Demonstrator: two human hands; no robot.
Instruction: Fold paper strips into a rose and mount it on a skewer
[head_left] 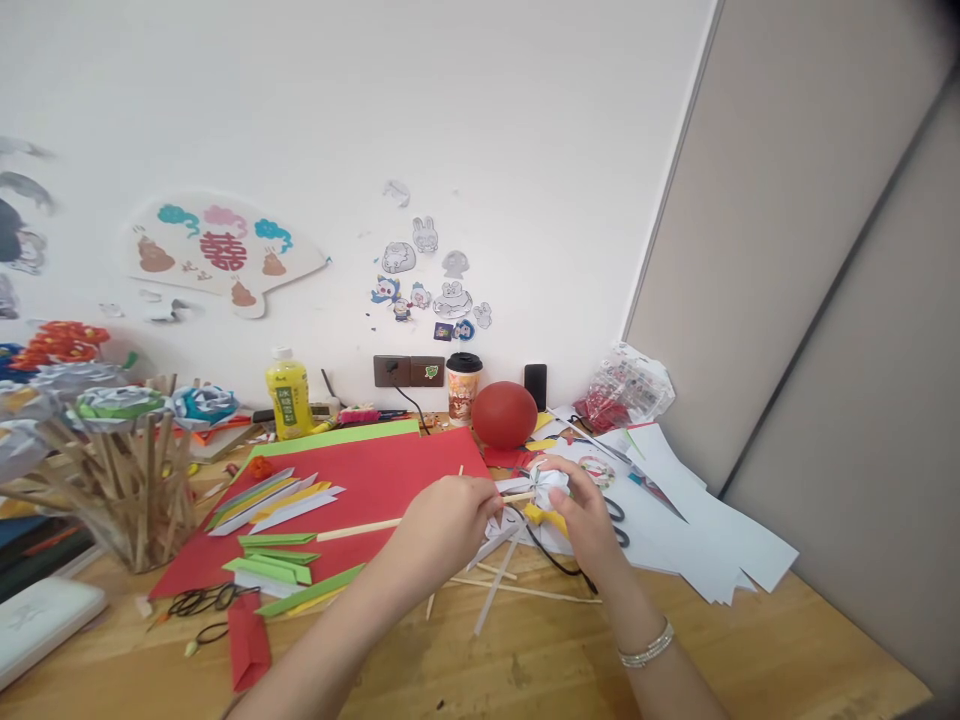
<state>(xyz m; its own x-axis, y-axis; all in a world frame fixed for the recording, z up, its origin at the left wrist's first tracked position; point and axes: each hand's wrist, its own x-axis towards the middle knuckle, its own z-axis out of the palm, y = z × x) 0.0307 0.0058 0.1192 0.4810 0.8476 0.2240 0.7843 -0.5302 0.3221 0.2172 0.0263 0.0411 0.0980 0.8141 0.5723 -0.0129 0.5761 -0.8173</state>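
My right hand is curled around a white folded paper flower, thumb and fingers on its outer side. A thin wooden stick runs from the flower toward my left hand, whose fingers are pinched together on it. Beneath and between the hands lie a yellow paper piece, white paper strips and more wooden sticks. Scissors with dark handles are just right of my right hand. Folded green strips lie on a red sheet to the left.
Behind the hands stand a red balloon, a lidded cup and a yellow bottle. At left, a clear container holds paper flowers on sticks. White sheets spread to the right. A red folded paper lies near the front.
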